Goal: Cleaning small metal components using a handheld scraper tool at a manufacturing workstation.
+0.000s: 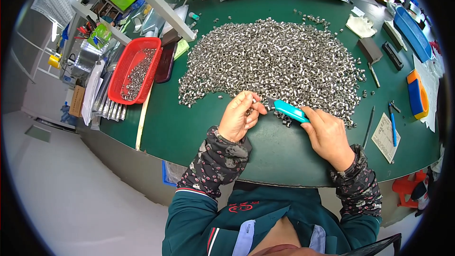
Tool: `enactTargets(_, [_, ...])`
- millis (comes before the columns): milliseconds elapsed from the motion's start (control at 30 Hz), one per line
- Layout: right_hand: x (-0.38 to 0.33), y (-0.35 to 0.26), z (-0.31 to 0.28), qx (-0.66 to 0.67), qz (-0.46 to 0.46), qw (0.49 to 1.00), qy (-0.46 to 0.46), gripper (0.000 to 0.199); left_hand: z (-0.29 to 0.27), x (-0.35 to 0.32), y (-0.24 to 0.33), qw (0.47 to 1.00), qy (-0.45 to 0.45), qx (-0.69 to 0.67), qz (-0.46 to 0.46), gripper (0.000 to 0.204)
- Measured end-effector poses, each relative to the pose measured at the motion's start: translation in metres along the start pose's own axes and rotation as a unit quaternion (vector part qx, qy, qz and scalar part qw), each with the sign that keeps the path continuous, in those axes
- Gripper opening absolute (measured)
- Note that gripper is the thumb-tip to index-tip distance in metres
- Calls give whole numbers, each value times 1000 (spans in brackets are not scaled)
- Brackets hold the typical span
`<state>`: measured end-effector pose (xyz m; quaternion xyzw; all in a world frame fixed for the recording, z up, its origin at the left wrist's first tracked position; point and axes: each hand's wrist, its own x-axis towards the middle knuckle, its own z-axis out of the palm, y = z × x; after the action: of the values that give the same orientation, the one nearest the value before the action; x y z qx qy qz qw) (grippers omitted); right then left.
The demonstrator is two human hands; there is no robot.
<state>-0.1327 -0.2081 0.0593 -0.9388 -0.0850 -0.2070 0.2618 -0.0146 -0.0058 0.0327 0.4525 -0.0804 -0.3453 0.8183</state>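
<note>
While gripped in the right hand [327, 135], blade end toward the left hand [241, 116]: one teal utility knife [290, 111], above the worktop [204, 128], near the middle of its near edge. Clamped around the handle, right thumb opposite fingers. Pinched between left thumb and fingertips: apparently one small metal ring [254, 100], mostly hidden; blade contact impossible to tell.

Handling advice, by judgement: brace the ring firmly, set left fingertips back from the blade, use short, light strokes, aim the edge away from the left thumb.

Just beyond: heap of metal rings [275, 61], spread from mid-worktop toward the far edge. Beneath the knife: several dark pieces [286, 121].

Toward the left edge: red basket [128, 50], partly filled with small metal pieces; pale strip [142, 121], reaching the near edge.

Toward the right edge: blue pen [393, 124], lying across a paper slip [383, 135]; orange-and-blue block [417, 96]. Toward the far right corner: white glove [361, 26], dark block [369, 50], blue tray [413, 31].
</note>
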Motion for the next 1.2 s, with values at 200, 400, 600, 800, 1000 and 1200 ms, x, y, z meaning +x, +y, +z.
enactTargets(200, [2, 1, -4, -2, 5, 1000, 24, 30, 4, -1, 2, 999, 24, 5, 32, 10])
enactTargets(400, [3, 1, -3, -2, 0, 1000, 26, 30, 9, 1, -7, 807, 85, 543, 217, 10])
enactTargets(600, [2, 1, -2, 1, -2, 1000, 27, 29, 14, 2, -16, 715, 84, 649, 247, 13])
enactTargets(800, [2, 1, -3, 2, -4, 1000, 31, 29, 18, 1, -17, 684, 82, 677, 258, 12])
enactTargets(1000, [3, 0, -3, 4, -6, 1000, 27, 29, 15, 1, -16, 667, 74, 691, 270, 12])
enactTargets(1200, [3, 2, -2, 2, -6, 1000, 29, 29, 14, 0, -13, 682, 52, 689, 240, 13])
